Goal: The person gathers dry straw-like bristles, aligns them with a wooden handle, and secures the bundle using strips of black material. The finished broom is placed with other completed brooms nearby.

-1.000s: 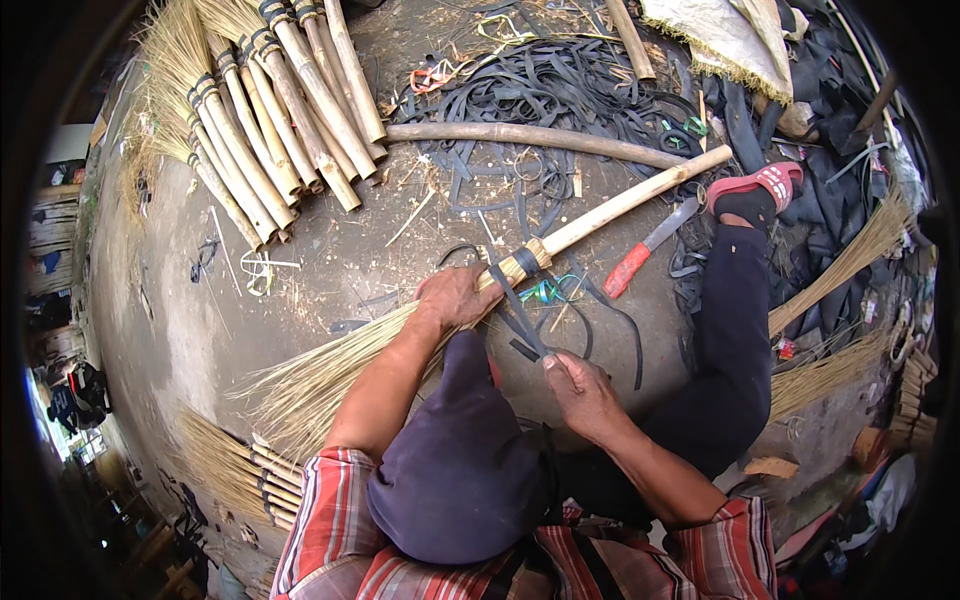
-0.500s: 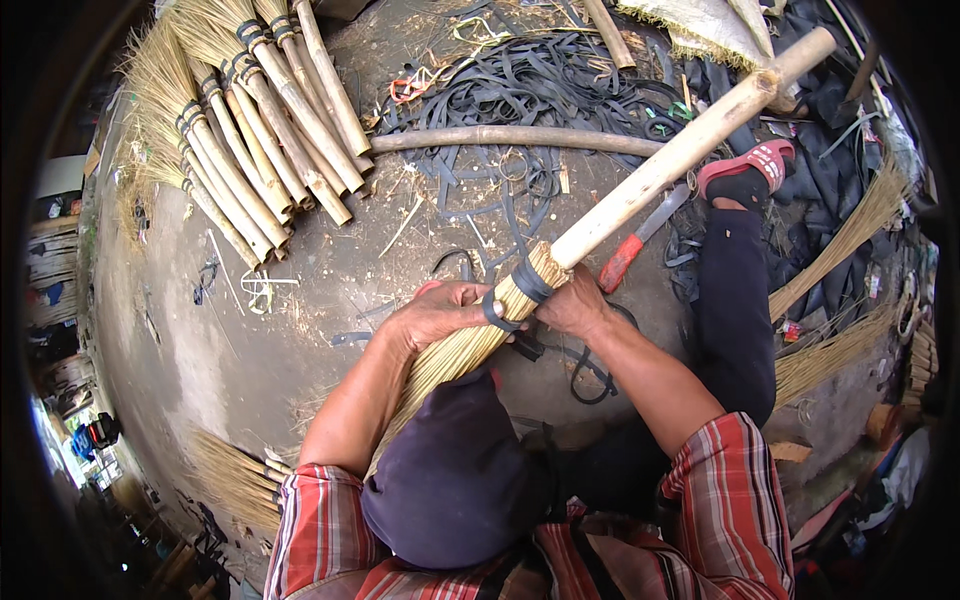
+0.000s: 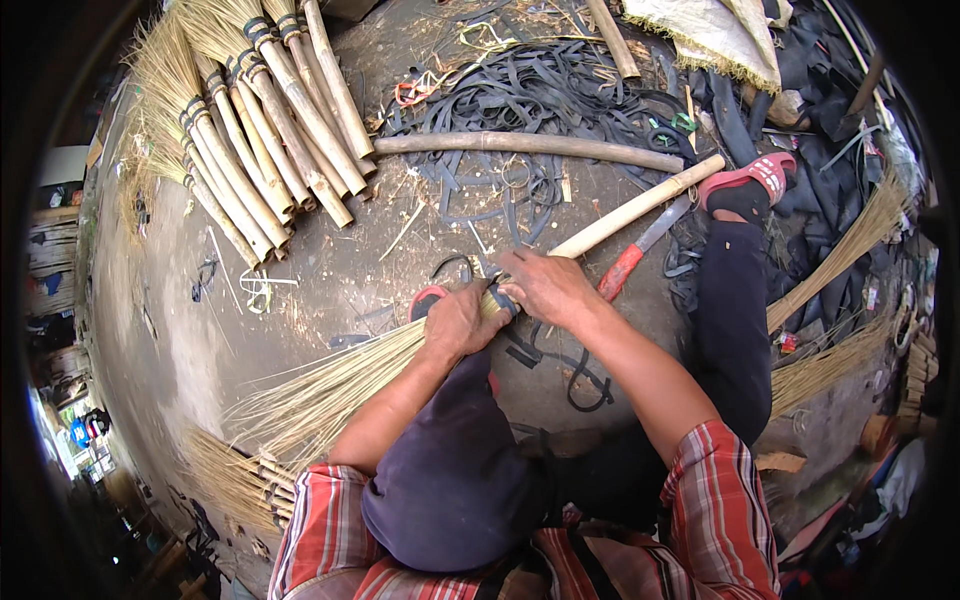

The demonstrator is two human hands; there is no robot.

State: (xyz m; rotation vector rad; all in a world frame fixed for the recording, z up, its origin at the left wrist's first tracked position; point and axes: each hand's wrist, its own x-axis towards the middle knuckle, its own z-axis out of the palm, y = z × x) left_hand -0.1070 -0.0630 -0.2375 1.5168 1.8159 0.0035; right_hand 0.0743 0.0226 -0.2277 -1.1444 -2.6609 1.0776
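A straw broom lies slanting across my raised knee. Its pale wooden handle points to the upper right, and its loose straw bristles fan out to the lower left. My left hand is closed round the neck of the broom, thumb toward the handle. A black rubber strip wraps the neck, partly hidden by my fingers. Over this binding, my right hand is closed with its fingertips pinched at the strip, close to my left fingers.
A red-handled knife lies right of the broom handle. Finished brooms are stacked at the upper left. A tangle of black rubber strips and a long pole lie ahead. More straw bundles lie at right, beyond my sandalled foot.
The broom has turned and dropped, its handle end now lower and its bristles swung out left. My right hand has come from beneath the neck to on top of it.
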